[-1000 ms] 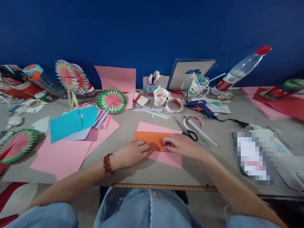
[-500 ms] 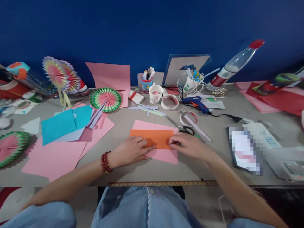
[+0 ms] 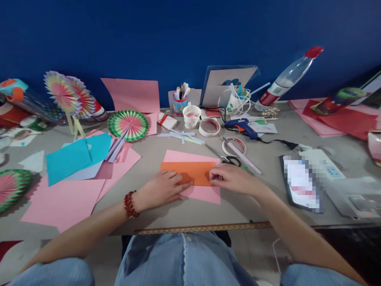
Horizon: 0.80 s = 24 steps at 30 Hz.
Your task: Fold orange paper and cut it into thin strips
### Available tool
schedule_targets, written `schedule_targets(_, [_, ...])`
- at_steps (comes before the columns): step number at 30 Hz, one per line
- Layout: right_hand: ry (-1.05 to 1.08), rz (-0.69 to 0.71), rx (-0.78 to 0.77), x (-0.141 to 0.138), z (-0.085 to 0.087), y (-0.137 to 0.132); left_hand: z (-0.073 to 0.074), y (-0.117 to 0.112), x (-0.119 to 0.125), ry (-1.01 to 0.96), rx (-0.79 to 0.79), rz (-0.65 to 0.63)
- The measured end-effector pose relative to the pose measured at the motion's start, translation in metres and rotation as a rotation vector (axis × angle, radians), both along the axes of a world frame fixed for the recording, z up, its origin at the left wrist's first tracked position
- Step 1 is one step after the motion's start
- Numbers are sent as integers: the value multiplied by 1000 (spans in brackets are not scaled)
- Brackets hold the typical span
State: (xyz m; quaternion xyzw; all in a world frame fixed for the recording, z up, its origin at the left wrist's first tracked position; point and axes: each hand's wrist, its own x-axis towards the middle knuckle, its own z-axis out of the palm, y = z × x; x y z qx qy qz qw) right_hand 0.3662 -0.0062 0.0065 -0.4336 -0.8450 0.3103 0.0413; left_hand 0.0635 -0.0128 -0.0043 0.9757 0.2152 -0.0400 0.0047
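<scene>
Left hand (image 3: pixel 162 190), red bead bracelet (image 3: pixel 130 204) at the wrist, lying flat on the grey surface (image 3: pixel 178 214), fingers together and pressed down on the lower left part of a folded orange paper (image 3: pixel 190 172). Right hand (image 3: pixel 232 178) at the paper's right end, thumb and fingertips pinched on that edge; grip closed on the orange paper. Orange paper near the front middle of the surface, resting on top of a pink sheet (image 3: pixel 196 194) that shows above and below it.

Just behind the right hand, scissors (image 3: pixel 226 158) with black handles, a tape roll (image 3: pixel 235 146) with a pale stick (image 3: pixel 242 157) lying across it, and a blue glue gun (image 3: pixel 242 127) with its cord trailing right. Farther back, a second tape roll (image 3: pixel 210 127), a paper cup (image 3: pixel 191 115), a pen pot (image 3: pixel 179 104), thin paper strips (image 3: pixel 181 137), and a clear bottle with a red cap (image 3: pixel 285 79) leaning toward the blue wall (image 3: pixel 178 39).

To the left, a cyan sheet (image 3: pixel 74 157) over larger pink sheets (image 3: pixel 68 198), a green and pink pleated fan (image 3: pixel 127 125) lying flat, another pleated fan (image 3: pixel 13 186) at the left edge, and a multicoloured pleated fan (image 3: pixel 67 93) upright on a stick. To the right, a blurred-out flat item (image 3: pixel 300 182) and red sheets (image 3: pixel 348 123) at the far corner.
</scene>
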Motion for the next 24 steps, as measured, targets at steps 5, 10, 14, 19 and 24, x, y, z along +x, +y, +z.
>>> schedule_targets(5, [-9,14,-3,0,1,0,2,0,1,3,12,1])
schedule_targets(10, [-27,19,3,-1,2,-1,3,0,1,1,18,5])
schedule_targets(14, [-40,21,6,-2,2,-1,1,0,0,-18,19,-3])
schedule_targets(19, [-51,25,19,-3,3,-2,-3,0,0,-13,20,-7])
schedule_targets(24, [-113,-26,89,-3,3,-8,-4,1,1,-8,23,-18])
